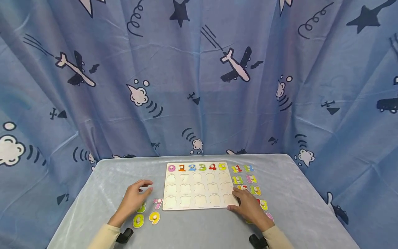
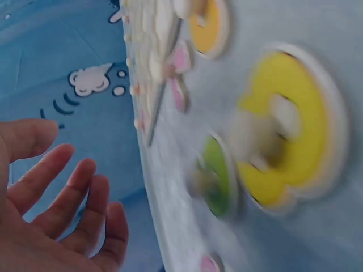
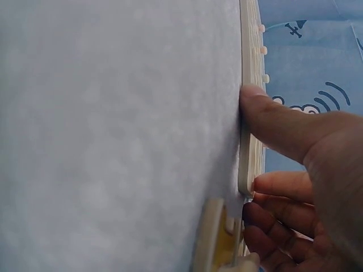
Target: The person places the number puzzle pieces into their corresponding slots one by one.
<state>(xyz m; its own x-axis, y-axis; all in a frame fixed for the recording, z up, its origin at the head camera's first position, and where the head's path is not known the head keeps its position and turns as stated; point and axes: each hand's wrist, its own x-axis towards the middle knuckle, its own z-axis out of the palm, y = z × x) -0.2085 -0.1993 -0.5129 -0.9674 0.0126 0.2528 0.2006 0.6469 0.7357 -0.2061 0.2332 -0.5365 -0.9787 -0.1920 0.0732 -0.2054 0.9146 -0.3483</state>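
A pale wooden number puzzle board [image 1: 199, 188] lies on the table, with the pieces 0 to 5 seated along its top row and bare recesses below. My right hand [image 1: 247, 204] grips the board's near right corner, thumb on the front edge and fingers by the right side. Left of the board, my left hand [image 1: 134, 197] hovers with loosely bent fingers and holds nothing. Around it lie a pink 7 [image 1: 157, 203], a yellow-green 8 [image 1: 138, 220], a yellow 9 [image 1: 154, 218] and a green piece [image 1: 141, 208] partly hidden by the hand.
Right of the board are loose knobbed pieces, among them a red 11 [image 1: 237, 168], a blue 12 [image 1: 248, 168] and a yellow 16 [image 1: 256, 190]; my right hand covers some. A grey cloth covers the table [image 1: 311, 214]. Behind it hangs a blue printed curtain [image 1: 199, 69].
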